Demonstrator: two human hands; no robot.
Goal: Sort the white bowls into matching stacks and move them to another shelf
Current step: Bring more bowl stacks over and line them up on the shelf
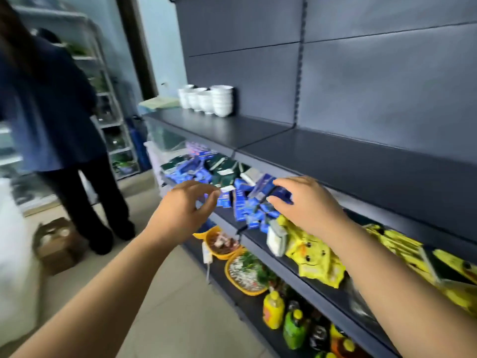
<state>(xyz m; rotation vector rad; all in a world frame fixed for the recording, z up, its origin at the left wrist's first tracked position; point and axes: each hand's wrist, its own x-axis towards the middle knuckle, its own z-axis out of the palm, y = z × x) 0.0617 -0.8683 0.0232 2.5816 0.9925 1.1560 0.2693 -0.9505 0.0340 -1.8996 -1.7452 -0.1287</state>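
Four stacks, white ceramic bowls [206,100]: standing close together at the far left end of the dark grey metal upper shelf [322,148], 11 o'clock of frame, untouched.
Left hand [184,209]: bare, fingers curled loosely, grasping nothing, hovering in front of the second shelf at 9 o'clock from the right hand.
Right hand [307,202]: bare, fingers spread and bent, empty, over the packet pile.
Small blue and dark green packets [219,174]: heaped on the second shelf, just beyond both hands.
Yellow plastic bags [317,257]: same shelf, 4 o'clock from the right hand.
Orange-rimmed baskets [244,272]: lowest shelf, 6 o'clock.
Bystander in dark blue clothing [51,120]: standing at 9 o'clock, back turned, blurred.
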